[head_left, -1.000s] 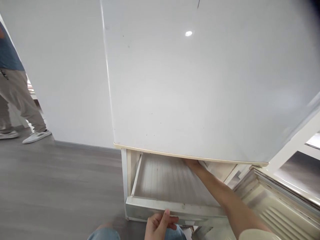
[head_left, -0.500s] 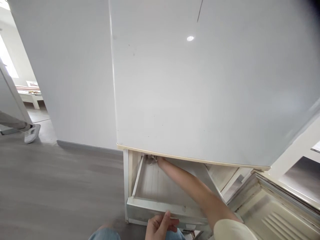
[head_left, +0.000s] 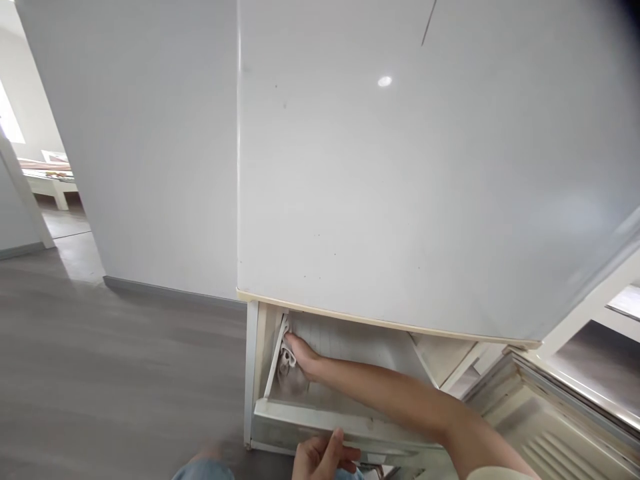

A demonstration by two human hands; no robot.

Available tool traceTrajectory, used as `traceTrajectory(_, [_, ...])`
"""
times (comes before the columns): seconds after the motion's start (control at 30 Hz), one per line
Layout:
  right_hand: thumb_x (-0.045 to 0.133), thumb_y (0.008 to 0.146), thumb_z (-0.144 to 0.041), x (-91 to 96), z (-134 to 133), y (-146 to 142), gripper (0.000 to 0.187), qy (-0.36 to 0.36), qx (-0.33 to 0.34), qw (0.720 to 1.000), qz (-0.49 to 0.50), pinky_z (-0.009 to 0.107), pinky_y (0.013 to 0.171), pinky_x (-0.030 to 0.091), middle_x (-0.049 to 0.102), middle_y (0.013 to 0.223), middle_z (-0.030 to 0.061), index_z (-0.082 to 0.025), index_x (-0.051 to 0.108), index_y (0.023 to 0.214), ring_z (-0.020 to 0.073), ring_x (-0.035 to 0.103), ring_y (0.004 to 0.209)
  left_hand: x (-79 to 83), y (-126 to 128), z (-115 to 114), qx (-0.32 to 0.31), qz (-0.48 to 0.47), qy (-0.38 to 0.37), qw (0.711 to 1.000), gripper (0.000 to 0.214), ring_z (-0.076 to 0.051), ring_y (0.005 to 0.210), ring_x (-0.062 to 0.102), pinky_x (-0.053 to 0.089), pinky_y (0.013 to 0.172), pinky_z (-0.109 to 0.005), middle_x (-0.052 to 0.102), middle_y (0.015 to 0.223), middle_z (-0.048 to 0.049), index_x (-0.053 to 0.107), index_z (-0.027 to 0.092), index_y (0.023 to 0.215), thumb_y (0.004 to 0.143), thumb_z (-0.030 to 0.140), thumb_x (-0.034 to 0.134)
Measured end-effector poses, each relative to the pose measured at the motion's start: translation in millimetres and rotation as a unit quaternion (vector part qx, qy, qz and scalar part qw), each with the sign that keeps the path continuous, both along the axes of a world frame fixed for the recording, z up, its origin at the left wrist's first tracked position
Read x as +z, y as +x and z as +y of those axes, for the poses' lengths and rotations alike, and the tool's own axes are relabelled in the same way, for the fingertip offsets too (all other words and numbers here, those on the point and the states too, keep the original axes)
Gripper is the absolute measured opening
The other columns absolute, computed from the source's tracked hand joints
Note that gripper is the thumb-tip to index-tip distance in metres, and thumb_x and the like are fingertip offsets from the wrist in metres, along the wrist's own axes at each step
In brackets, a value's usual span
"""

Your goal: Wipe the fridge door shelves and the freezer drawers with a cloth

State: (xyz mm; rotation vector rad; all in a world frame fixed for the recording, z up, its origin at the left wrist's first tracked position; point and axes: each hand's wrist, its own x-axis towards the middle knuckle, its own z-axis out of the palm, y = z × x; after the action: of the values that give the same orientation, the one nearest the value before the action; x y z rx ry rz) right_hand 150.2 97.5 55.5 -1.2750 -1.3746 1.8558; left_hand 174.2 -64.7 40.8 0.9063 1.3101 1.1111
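Observation:
My right hand [head_left: 303,357] is inside the pulled-out white drawer [head_left: 335,417], closed on a crumpled light grey cloth [head_left: 289,365]. It presses the cloth against the drawer's left inner side; part of the cloth hangs toward the drawer floor and is blurred. My right forearm crosses the drawer from the lower right. My left hand [head_left: 325,457] is just in front of the drawer's front panel, thumb against curled fingers, with nothing visible in it. Whether it touches the panel I cannot tell.
A glossy white appliance-like top [head_left: 350,187] overhangs the drawer. At the lower right stands an open door [head_left: 545,427] with a ribbed, stained inner panel and a seal. My knee [head_left: 205,467] is at the bottom. Grey floor [head_left: 125,373] stretches left toward a doorway.
My right hand has come from the drawer's back left corner forward along its left side with the cloth. My left hand has barely moved. A person's foot at the far left has left the view.

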Motion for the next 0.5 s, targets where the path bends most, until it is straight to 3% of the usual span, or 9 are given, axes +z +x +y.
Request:
traceTrajectory(0.17, [0.036,0.080,-0.029,4.2,-35.9,9.2,0.039,-0.123,0.096,0.987,-0.040,0.021,0.050,0.037,0.046,0.043,-0.0018,-0.019,0.050,0.045,0.0106,0.041,0.042,2.6,0.4,-0.8,0.002,-0.013,0.014,1.000,0.074,-0.027,0.063,0.070,0.057,0.071,-0.035,0.075,0.060,-0.0114,0.077,0.018,0.061,0.055,0.086,0.048])
traceTrajectory(0.33, [0.059,0.059,-0.014,15.3,-38.8,28.7,0.007,-0.111,0.165,0.976,-0.092,0.019,0.050,0.036,0.054,0.050,-0.0045,-0.018,0.061,0.054,0.0091,0.046,0.049,1.2,-0.1,-0.2,0.000,-0.011,0.011,1.000,0.074,-0.027,0.063,0.070,0.057,0.071,-0.036,0.074,0.059,-0.0104,0.077,0.018,0.061,0.054,0.086,0.050])
traceTrajectory(0.37, [0.062,0.057,-0.014,19.1,-34.2,35.8,0.009,-0.099,0.200,0.969,-0.105,0.019,0.052,0.037,0.057,0.057,-0.0048,-0.019,0.065,0.063,0.0097,0.050,0.054,1.3,-0.3,0.1,0.002,-0.011,0.010,1.000,0.074,-0.027,0.064,0.070,0.057,0.072,-0.036,0.075,0.060,-0.0105,0.077,0.018,0.062,0.054,0.086,0.050])
traceTrajectory(0.43, [0.068,0.058,-0.018,27.4,-21.4,53.7,0.033,-0.016,0.280,0.947,-0.155,0.020,0.059,0.042,0.065,0.080,-0.0033,-0.022,0.069,0.091,0.0122,0.057,0.069,2.4,-0.7,0.4,0.005,-0.015,0.009,1.000,0.074,-0.028,0.066,0.071,0.057,0.073,-0.035,0.075,0.062,-0.0110,0.077,0.018,0.063,0.054,0.086,0.050])
traceTrajectory(0.5, [0.070,0.061,-0.020,33.1,-6.2,75.9,0.052,0.167,0.327,0.894,-0.256,0.024,0.072,0.047,0.066,0.102,0.0022,-0.021,0.063,0.113,0.0169,0.060,0.087,4.7,-0.7,0.4,0.008,-0.020,0.001,1.000,0.073,-0.028,0.069,0.071,0.057,0.073,-0.034,0.075,0.063,-0.0115,0.077,0.018,0.064,0.056,0.085,0.050])
